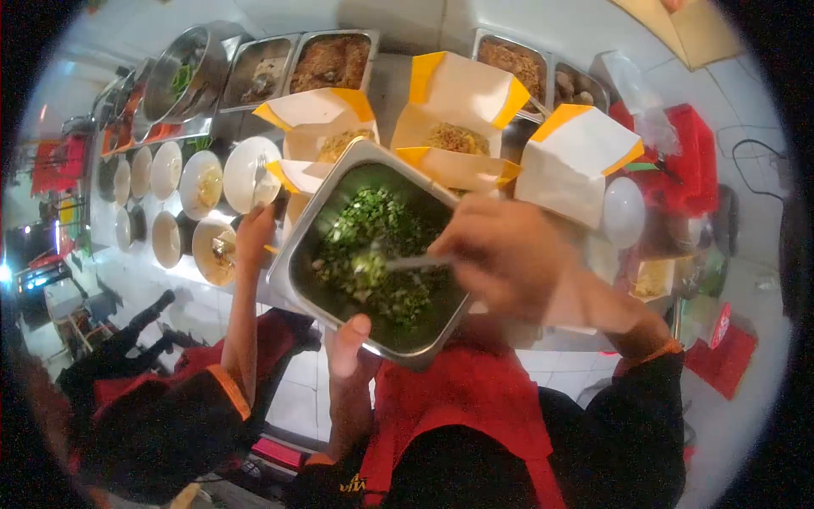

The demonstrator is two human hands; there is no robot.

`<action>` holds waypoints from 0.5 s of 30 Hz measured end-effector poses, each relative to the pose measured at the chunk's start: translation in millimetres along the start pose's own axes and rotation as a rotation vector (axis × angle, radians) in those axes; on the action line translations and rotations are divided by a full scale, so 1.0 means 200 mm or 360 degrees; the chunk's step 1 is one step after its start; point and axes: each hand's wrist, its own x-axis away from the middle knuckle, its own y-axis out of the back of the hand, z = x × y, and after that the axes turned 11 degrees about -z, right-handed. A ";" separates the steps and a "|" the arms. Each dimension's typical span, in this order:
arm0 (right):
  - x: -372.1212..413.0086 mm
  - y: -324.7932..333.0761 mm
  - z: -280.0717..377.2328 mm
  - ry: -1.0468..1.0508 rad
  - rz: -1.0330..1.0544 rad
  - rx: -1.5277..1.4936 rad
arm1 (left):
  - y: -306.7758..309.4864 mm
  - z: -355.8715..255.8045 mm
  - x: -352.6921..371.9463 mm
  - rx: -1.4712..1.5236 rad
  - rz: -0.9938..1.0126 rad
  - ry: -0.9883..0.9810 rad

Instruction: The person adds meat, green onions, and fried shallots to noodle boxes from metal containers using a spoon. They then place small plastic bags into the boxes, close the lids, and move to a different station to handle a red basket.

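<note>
A square metal container (310, 305) of chopped greens (373, 212) is tilted in front of my chest. My left hand (348, 343) grips its near edge, the thumb over the rim and the fingers hidden beneath. My right hand (509, 254), blurred, is closed on the handle of a spoon (415, 263), whose end lies in the greens. Just beyond the container stand open paper boxes with yellow flaps; noodles (456, 138) show in the middle box (462, 85). Another box (577, 153) stands to the right, its inside hidden.
At left a co-worker's hand (257, 229) is at a white bowl (246, 174), among several bowls in two rows. Metal trays of brown food (331, 64) line the back, beside a large metal bowl (174, 76). A red bag (695, 153) lies at right.
</note>
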 end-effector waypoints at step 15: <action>-0.12 0.46 -0.36 -0.0376 -0.0587 0.0084 | 0.40 -0.05 0.02 0.0454 0.0464 0.0256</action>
